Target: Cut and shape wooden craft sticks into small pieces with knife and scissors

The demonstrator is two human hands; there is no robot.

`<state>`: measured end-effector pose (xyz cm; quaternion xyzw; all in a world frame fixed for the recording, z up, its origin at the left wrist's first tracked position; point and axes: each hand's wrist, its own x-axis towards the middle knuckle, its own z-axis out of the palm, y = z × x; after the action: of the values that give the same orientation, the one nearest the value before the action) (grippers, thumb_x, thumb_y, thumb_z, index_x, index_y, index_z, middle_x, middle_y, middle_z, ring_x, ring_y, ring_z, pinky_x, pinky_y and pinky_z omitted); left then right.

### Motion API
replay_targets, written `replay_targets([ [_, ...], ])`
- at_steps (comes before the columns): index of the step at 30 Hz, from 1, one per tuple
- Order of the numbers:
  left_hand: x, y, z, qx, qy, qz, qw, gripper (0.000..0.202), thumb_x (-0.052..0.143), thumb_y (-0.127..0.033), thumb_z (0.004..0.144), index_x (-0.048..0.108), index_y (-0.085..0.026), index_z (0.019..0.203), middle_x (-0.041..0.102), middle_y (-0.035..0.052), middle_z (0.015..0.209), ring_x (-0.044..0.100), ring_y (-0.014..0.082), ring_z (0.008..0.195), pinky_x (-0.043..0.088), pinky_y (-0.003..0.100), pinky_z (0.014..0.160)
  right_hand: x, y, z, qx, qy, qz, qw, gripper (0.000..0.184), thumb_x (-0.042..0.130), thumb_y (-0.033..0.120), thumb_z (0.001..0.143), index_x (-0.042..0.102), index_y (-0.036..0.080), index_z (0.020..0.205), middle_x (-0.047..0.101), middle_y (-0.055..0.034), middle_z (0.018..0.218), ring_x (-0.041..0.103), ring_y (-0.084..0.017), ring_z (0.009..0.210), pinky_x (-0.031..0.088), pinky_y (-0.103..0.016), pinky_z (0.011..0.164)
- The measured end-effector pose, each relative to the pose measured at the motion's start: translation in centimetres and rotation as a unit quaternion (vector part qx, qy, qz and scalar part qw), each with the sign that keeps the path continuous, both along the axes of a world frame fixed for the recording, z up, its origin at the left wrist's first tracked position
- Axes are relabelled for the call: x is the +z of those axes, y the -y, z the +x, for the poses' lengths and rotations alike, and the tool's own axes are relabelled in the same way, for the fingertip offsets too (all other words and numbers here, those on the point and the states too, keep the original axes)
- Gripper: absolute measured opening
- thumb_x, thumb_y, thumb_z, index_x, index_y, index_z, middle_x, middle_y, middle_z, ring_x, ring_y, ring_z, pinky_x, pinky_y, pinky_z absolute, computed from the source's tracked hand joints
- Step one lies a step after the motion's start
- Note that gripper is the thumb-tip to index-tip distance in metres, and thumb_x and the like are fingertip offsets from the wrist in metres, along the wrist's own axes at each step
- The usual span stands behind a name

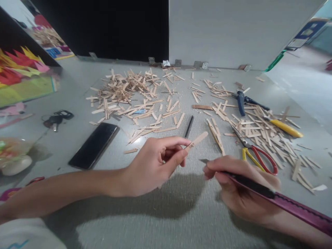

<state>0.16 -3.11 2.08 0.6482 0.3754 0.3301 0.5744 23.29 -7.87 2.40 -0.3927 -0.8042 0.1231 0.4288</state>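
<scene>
My left hand (155, 162) pinches a short wooden craft stick (198, 139) between thumb and forefinger, its free end pointing up and right. My right hand (238, 186) is wrapped round a utility knife (259, 188) with a dark and purple handle. The knife's blade tip points left, a little below the stick and apart from it. Both hands hover just above the grey tabletop (166, 214) near its front.
Heaps of cut wooden sticks (129, 93) cover the far table and the right side (261, 131). A black phone (94, 145), keys (57, 119), a black pen (189, 127), red-and-yellow scissors (255, 154), blue pliers (241, 102) and a yellow-handled tool (286, 128) lie around.
</scene>
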Motion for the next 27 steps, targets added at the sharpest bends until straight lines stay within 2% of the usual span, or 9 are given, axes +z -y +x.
replay_targets([
  [3, 0.5, -0.1, -0.1, -0.011, 0.0, 0.002, 1.0, 0.024, 0.066, -0.032, 0.105, 0.077, -0.015, 0.118, 0.069, 0.0, 0.075, 0.051, 0.0083, 0.054, 0.045, 0.017, 0.048, 0.8, -0.2, 0.5, 0.021, -0.003, -0.012, 1.0, 0.017, 0.064, 0.014, 0.103, 0.071, 0.026, 0.112, 0.08, -0.0008, 0.08, 0.078, -0.016, 0.061, 0.064, -0.023, 0.06],
  [6, 1.1, -0.1, -0.3, -0.018, -0.025, 0.011, 0.999, 0.022, 0.067, -0.035, 0.105, 0.079, -0.017, 0.109, 0.066, 0.0001, 0.074, 0.055, 0.0105, 0.061, 0.046, 0.018, 0.053, 0.9, -0.4, 0.6, 0.028, -0.045, -0.028, 0.998, 0.026, 0.063, 0.013, 0.103, 0.072, 0.027, 0.122, 0.08, -0.0004, 0.081, 0.078, -0.015, 0.059, 0.064, -0.023, 0.056],
  [9, 1.5, -0.1, -0.4, -0.024, -0.046, 0.028, 0.998, 0.024, 0.065, -0.036, 0.106, 0.079, -0.017, 0.101, 0.06, -0.0014, 0.071, 0.05, 0.0102, 0.06, 0.041, 0.018, 0.051, 0.6, -0.5, 0.5, 0.01, -0.091, -0.048, 0.995, 0.032, 0.063, 0.013, 0.105, 0.073, 0.028, 0.131, 0.084, -0.0004, 0.087, 0.08, -0.015, 0.06, 0.065, -0.021, 0.055],
  [14, 1.8, -0.2, -0.6, -0.043, -0.056, 0.005, 0.997, 0.026, 0.065, -0.039, 0.106, 0.078, -0.018, 0.099, 0.061, -0.0021, 0.071, 0.051, 0.01, 0.059, 0.041, 0.019, 0.051, 1.4, -0.8, 0.6, 0.072, -0.078, -0.073, 0.992, 0.021, 0.063, 0.017, 0.11, 0.078, 0.025, 0.122, 0.082, 0.0007, 0.083, 0.076, -0.011, 0.056, 0.064, -0.017, 0.057],
  [18, 2.0, -0.2, -0.7, -0.055, -0.069, -0.028, 0.996, 0.026, 0.064, -0.039, 0.106, 0.076, -0.017, 0.098, 0.061, -0.003, 0.069, 0.05, 0.0094, 0.056, 0.039, 0.019, 0.049, 1.9, -1.3, 0.8, 0.107, -0.049, -0.105, 0.987, 0.021, 0.061, 0.012, 0.11, 0.077, 0.021, 0.121, 0.082, -0.001, 0.091, 0.074, -0.007, 0.056, 0.062, -0.013, 0.06],
  [22, 2.1, -0.3, -0.6, -0.06, -0.072, -0.043, 0.995, 0.028, 0.064, -0.039, 0.105, 0.074, -0.017, 0.093, 0.06, -0.0033, 0.067, 0.05, 0.0092, 0.055, 0.04, 0.018, 0.049, 1.8, -1.5, 0.9, 0.116, -0.033, -0.098, 0.988, 0.027, 0.058, 0.005, 0.106, 0.075, 0.02, 0.121, 0.08, 0.0007, 0.088, 0.073, -0.005, 0.059, 0.061, -0.011, 0.064],
  [27, 2.0, -0.3, -0.7, -0.06, -0.072, -0.042, 0.995, 0.028, 0.065, -0.04, 0.105, 0.074, -0.017, 0.092, 0.06, -0.0029, 0.067, 0.048, 0.0091, 0.054, 0.039, 0.019, 0.048, 1.8, -1.4, 1.0, 0.109, -0.037, -0.089, 0.989, 0.027, 0.058, 0.005, 0.106, 0.075, 0.02, 0.12, 0.08, 0.0003, 0.089, 0.072, -0.005, 0.06, 0.06, -0.012, 0.063],
])
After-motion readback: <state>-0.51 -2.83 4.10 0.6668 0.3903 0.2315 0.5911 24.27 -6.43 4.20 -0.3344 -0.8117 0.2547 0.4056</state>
